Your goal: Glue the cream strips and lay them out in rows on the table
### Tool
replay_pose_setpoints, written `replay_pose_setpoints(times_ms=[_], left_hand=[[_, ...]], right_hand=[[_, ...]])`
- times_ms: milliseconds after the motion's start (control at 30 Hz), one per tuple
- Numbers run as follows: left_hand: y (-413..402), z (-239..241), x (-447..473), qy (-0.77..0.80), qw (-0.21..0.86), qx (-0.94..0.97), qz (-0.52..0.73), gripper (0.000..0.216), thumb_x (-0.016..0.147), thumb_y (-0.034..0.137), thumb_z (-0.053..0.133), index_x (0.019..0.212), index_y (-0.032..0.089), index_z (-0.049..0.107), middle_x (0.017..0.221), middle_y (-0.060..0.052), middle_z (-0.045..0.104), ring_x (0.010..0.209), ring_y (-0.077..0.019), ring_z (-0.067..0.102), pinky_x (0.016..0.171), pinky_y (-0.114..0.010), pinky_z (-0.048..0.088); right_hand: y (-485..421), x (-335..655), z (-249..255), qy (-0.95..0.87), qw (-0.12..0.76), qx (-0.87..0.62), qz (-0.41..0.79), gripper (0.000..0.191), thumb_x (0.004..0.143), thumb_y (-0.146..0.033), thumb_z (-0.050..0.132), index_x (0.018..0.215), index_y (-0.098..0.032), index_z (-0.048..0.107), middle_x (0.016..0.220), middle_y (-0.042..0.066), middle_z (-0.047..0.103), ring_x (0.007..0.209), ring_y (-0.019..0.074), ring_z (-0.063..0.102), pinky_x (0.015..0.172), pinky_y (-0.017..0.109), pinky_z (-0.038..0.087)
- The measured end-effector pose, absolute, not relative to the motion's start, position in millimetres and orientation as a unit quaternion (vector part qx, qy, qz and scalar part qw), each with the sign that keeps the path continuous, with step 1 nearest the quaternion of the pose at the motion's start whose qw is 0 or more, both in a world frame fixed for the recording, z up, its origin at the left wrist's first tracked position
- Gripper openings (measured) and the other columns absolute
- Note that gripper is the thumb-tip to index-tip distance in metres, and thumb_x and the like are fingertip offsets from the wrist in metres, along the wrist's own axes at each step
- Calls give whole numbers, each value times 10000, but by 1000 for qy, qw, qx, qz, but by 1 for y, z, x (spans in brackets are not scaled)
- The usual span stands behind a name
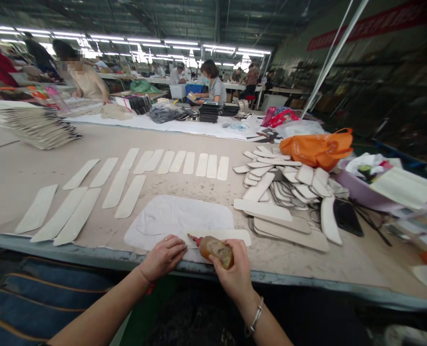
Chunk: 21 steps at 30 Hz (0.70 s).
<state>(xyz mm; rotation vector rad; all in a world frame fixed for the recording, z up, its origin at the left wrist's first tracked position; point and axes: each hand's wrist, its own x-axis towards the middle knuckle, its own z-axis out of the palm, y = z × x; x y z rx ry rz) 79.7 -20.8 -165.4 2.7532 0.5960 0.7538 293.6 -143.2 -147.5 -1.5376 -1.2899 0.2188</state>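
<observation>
The right hand (235,276) grips a glue bottle (215,249) tilted nozzle-down onto a pale strip (231,236) at the table edge (91,250); the left hand (163,257) presses curled fingers beside it, seemingly steadying the white cloth (177,216) beneath.

Rows of ceiling tube lights (144,41) at the far end burn white and blow out with glare, while the roof above them and the right wall stay dim. The desk (26,168) is evenly and softly lit, with only faint shadows under the pale strips (130,196) and below the near edge, where the foreground falls dark. The wide lens bends the desk edge and stretches the corners, the right side smears into blur, and one distant face is pixelated.
</observation>
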Motion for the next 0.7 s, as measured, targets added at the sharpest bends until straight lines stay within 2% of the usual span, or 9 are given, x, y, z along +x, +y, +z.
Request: replay_pose_setpoints(times_ms=[433, 700], left_hand=[[-20, -170, 79, 198, 102, 942, 251, 177, 856, 145, 532, 998, 171, 635, 905, -67, 638, 849, -151, 567, 787, -293, 512], [-16, -169, 83, 181, 98, 943, 262, 154, 849, 151, 544, 964, 168, 645, 892, -71, 631, 842, -151, 578, 772, -281, 518]], right_hand=[[-177, 301, -140, -542, 515, -652, 123, 339, 725, -196, 648, 1033, -217, 508, 960, 58, 521, 904, 221, 538, 812, 374, 497], [-204, 354, -139, -478, 483, -734, 18, 293, 745, -267, 647, 1006, -220, 525, 954, 58, 535, 884, 225, 551, 801, 397, 501]])
